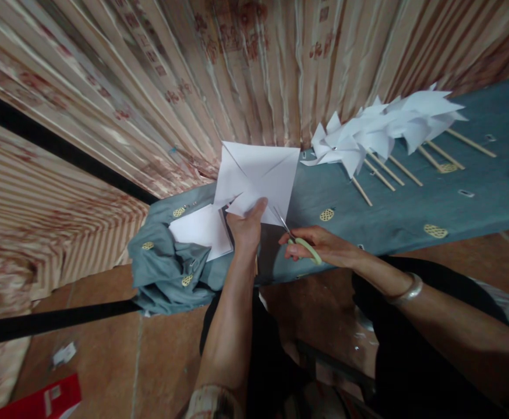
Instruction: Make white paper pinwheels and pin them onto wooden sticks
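Observation:
A square sheet of white paper [263,166] is held up over the cloth by my left hand [246,224], its thumb on top of the near edge. Diagonal slits or creases run in from the sheet's corners, and the near left part is cut and lifted. My right hand [309,243] grips green-handled scissors [309,250]. The slim metal blades point up and left at the sheet's near right corner; whether they are cutting cannot be told. Left of my left hand lies a stack of white paper [204,230], partly under a bunched fold of cloth.
Several white paper pinwheels [381,131] on wooden sticks lie in an overlapping row at the right. A grey-green cloth with pineapple prints [394,215] covers the narrow table. A patterned curtain [254,70] hangs behind. Something red [49,398] lies on the floor at lower left.

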The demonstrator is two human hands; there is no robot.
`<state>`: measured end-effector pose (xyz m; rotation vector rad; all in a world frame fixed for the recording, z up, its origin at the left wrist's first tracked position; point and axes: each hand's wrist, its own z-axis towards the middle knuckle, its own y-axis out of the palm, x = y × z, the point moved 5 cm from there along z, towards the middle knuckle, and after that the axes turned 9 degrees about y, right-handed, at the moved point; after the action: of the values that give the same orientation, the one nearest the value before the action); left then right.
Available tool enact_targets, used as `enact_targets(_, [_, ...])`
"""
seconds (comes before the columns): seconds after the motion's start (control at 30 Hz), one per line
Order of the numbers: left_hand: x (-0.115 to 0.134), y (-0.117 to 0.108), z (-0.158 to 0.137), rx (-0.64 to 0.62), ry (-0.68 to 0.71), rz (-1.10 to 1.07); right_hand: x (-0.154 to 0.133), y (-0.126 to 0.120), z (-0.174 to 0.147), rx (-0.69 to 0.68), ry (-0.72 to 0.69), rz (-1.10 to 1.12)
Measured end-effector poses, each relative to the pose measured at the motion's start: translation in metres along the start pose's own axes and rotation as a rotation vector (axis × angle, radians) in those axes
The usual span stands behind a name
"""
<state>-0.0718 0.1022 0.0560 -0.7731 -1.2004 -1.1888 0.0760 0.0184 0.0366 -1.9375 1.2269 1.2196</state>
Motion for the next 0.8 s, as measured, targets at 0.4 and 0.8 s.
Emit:
enact_targets(0.4, [0.0003, -0.0013, -0.0008, -0.016, -0.009, 0.002, 0.0085, -0.0004, 0.0002, 0.004, 0.07, 0.073])
enact_targets(0.8, [-0.0014, -0.004, -0.0007, 0.015, -0.045, -0.01, 0.0033, 0.0013, -0.0003, 0.037, 0.087, 0.107])
